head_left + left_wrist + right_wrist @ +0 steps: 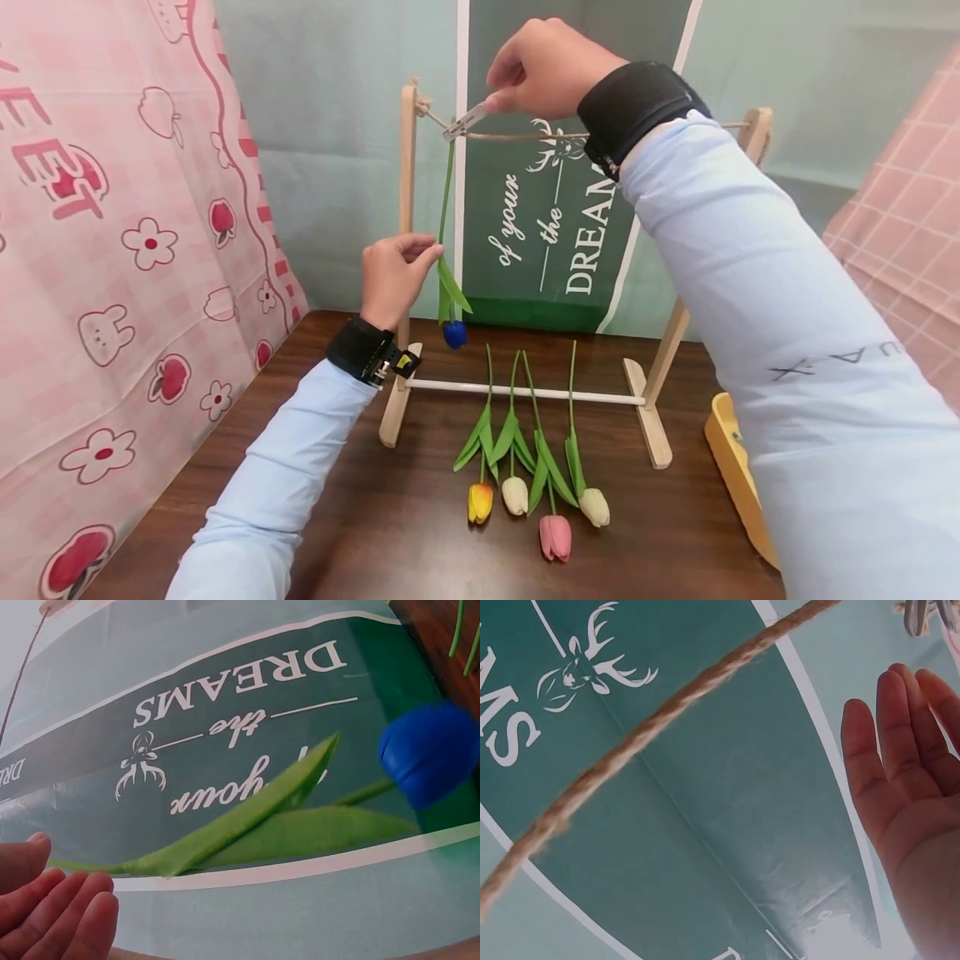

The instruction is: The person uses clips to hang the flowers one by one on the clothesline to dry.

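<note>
A blue tulip hangs head down at the left end of a twine rope. My left hand pinches its green stem just above the leaves; in the left wrist view the blue bloom lies well beyond the fingertips. Up at the rope, my right hand pinches one end of a light clothespin. The pin's other end sits where the stem top meets the rope; whether it bites both is too small to tell. In the right wrist view, part of the clothespin shows above the fingers.
A wooden frame with a white lower bar carries the rope. Several tulips lie on the brown table: yellow-orange, pink and white. A yellow container stands at right, partly behind my right sleeve.
</note>
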The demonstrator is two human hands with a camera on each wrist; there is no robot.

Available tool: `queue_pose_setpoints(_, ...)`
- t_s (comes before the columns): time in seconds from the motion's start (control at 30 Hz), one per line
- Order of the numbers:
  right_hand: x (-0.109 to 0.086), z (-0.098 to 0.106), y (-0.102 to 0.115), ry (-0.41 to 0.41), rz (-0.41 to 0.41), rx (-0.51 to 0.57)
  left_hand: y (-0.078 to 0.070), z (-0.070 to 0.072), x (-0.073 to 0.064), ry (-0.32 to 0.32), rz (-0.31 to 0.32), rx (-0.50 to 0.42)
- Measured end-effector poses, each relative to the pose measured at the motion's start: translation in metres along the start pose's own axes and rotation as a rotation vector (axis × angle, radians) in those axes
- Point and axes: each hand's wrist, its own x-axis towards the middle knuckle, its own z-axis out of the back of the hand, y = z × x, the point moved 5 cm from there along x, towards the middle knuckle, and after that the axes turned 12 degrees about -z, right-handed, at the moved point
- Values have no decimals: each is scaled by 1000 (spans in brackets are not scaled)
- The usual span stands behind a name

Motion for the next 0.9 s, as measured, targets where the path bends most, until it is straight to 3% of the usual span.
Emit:
queue_pose_setpoints(0.47,-23,-3,-1,10,36,39,7,12,-4,36,11,22)
queue_pose_setpoints(0.9,-64,-22,1,-16,165,63,-2,13,-7,62,-47,9)
